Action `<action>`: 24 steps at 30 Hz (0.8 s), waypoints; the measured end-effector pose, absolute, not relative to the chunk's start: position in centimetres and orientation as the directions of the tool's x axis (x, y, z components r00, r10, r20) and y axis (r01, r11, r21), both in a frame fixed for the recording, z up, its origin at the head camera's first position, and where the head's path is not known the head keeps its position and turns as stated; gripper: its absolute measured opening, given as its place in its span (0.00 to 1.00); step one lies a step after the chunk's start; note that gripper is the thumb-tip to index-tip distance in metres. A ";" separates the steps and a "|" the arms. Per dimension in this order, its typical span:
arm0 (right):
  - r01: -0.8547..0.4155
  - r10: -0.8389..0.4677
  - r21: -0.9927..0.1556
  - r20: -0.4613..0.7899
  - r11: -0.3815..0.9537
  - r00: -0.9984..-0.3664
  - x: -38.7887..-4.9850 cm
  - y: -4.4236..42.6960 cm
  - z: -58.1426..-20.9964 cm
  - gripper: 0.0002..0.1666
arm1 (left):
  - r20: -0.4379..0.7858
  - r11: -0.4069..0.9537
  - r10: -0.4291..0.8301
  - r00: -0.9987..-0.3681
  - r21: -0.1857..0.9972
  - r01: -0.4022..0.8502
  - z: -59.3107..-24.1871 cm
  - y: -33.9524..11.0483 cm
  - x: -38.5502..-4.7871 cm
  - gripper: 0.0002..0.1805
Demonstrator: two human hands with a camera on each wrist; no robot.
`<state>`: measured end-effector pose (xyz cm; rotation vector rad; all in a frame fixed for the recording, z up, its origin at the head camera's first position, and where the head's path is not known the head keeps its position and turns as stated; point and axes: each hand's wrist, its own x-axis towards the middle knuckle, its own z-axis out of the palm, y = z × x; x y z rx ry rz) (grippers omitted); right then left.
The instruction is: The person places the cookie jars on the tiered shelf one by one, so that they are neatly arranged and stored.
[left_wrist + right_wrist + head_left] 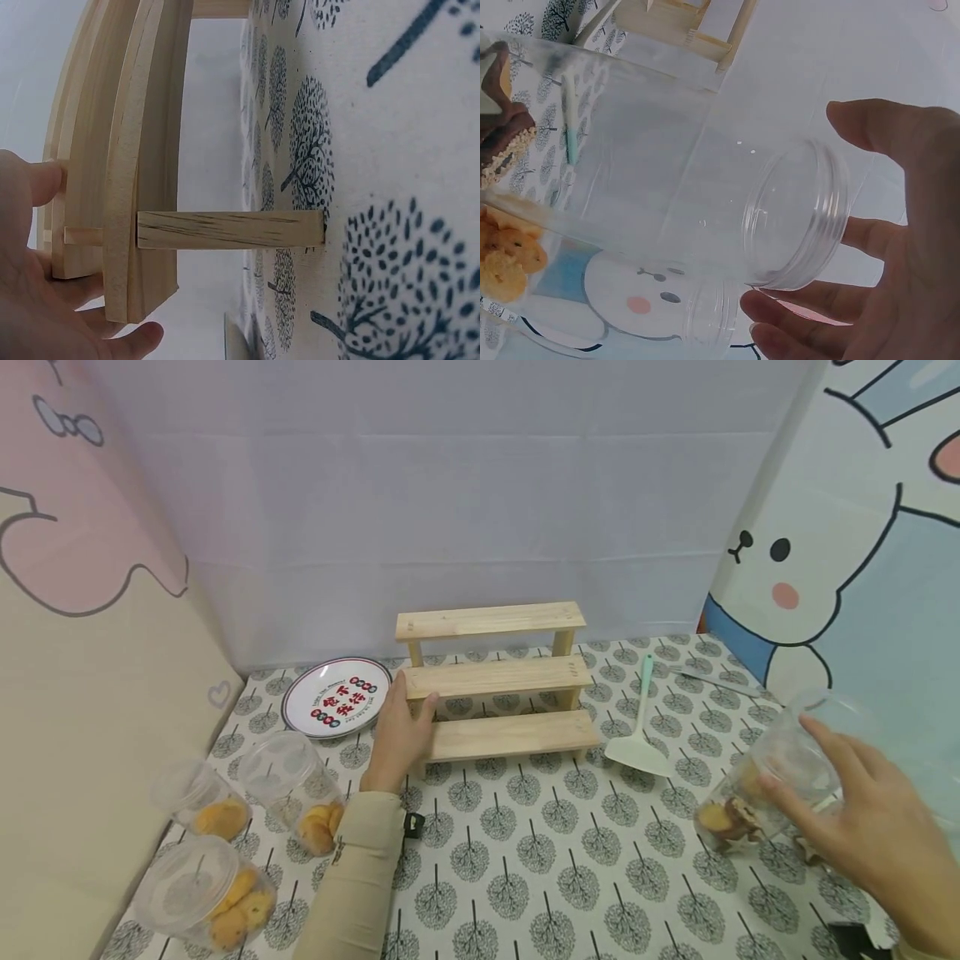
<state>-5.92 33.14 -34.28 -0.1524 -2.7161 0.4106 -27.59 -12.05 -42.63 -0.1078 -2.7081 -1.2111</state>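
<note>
A three-tier wooden shelf (495, 677) stands on the patterned cloth. My left hand (397, 739) grips its left end; in the left wrist view the thumb and fingers of that hand (30, 300) lie on opposite sides of the shelf's board (120, 172). At the right, a clear lidded jar (772, 777) holds star-shaped and round cookies. My right hand (870, 810) is beside it. In the right wrist view the right hand (919, 247) is spread around the lid (802, 217), the thumb clear of it; whether the fingers touch it I cannot tell.
Three clear jars (296, 785) (202, 797) (210, 893) with cookies are at the left. A white plate (337, 697) lies left of the shelf, a spatula (637, 747) and a fork (720, 681) right of it. Another jar lid (709, 315) shows beside the right jar.
</note>
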 end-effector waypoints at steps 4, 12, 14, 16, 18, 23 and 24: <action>0.051 0.161 -0.295 0.363 0.954 -0.918 -6.0 33.2 -34.6 0.51 | 0.185 0.668 -0.008 -0.983 0.732 0.132 -42.6 -12.1 -27.5 0.47; 0.099 0.194 -0.292 0.318 0.951 -0.928 -6.1 33.5 -35.4 0.51 | 0.169 0.673 -0.026 -0.985 0.732 0.108 -42.4 -12.0 -27.5 0.46; 0.106 0.198 -0.288 0.314 0.952 -0.928 -6.3 33.5 -35.5 0.51 | 0.166 0.674 -0.030 -0.986 0.732 0.103 -42.3 -12.1 -27.5 0.46; 0.107 0.200 -0.292 0.312 0.951 -0.929 -6.4 33.6 -35.7 0.51 | 0.159 0.673 -0.033 -0.987 0.734 0.095 -42.3 -12.1 -27.5 0.46; 0.105 0.202 -0.298 0.313 0.949 -0.928 -6.5 33.6 -35.9 0.50 | 0.155 0.670 -0.032 -0.987 0.737 0.094 -42.3 -12.1 -27.5 0.47; 0.101 0.200 -0.309 0.310 0.946 -0.930 -6.5 33.8 -36.1 0.49 | 0.168 0.665 -0.038 -0.985 0.740 0.101 -42.7 -12.2 -27.5 0.47; 0.102 0.201 -0.309 0.309 0.946 -0.930 -6.6 33.8 -36.2 0.49 | 0.175 0.666 -0.042 -0.984 0.738 0.103 -42.8 -12.2 -27.6 0.47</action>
